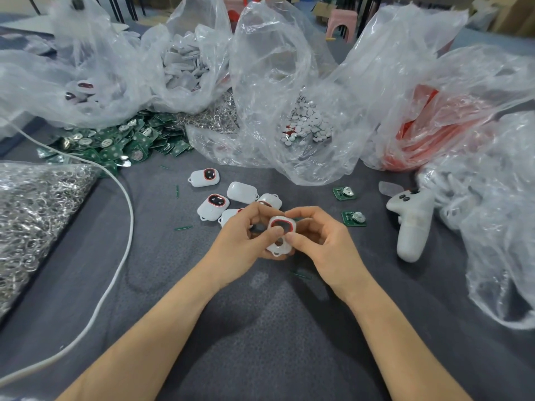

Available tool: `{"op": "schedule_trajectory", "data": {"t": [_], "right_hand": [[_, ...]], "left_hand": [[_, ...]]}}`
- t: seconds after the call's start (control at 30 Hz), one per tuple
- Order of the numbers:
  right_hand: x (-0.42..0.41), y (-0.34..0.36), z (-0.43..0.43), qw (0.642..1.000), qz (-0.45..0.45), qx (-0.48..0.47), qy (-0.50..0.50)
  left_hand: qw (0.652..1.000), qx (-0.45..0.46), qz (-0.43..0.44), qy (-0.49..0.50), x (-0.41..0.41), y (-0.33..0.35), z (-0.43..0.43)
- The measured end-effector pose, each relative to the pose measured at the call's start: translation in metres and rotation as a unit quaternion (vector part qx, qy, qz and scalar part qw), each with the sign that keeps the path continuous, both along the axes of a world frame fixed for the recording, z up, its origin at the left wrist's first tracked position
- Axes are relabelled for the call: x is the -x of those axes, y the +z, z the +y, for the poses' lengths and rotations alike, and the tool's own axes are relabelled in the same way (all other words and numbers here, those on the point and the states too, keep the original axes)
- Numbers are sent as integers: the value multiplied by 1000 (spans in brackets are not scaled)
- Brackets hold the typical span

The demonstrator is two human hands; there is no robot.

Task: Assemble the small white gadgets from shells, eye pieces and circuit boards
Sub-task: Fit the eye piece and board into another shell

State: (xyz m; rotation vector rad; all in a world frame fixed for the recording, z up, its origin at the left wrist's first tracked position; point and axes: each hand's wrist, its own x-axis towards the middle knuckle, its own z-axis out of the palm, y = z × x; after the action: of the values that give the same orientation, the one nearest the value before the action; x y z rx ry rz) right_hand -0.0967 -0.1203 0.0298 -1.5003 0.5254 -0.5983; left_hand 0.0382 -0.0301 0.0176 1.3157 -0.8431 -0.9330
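Note:
Both hands hold one small white shell (280, 235) above the grey cloth at centre. It has a red-rimmed eye opening at its top and a round hole lower down. My left hand (246, 235) grips its left side and my right hand (321, 241) pinches its right side. Just behind the hands lie several assembled white gadgets (212, 204), some showing dark red-rimmed eyes. Two green circuit boards (344, 193) (353, 218) with coin cells lie to the right of my right hand.
A heap of green circuit boards (121, 140) lies at back left. Clear plastic bags hold white shells (185, 62), small round discs (304, 123) and red parts (428, 134). A bag of metal rings (31, 215) sits left, a white cable (127, 209) crosses, and a white controller (411, 224) lies right.

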Motion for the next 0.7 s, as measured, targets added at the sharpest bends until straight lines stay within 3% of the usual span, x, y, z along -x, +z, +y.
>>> {"op": "schedule_trajectory", "data": {"t": [0.57,0.7], "right_hand": [[-1,-6,-1,997,50,51,0],[-1,-5,0,998,29,47,-13]], "left_hand": [[987,-25,-152,37,2,-1,0],[994,-12,-105,37,4,-2,-1]]}}
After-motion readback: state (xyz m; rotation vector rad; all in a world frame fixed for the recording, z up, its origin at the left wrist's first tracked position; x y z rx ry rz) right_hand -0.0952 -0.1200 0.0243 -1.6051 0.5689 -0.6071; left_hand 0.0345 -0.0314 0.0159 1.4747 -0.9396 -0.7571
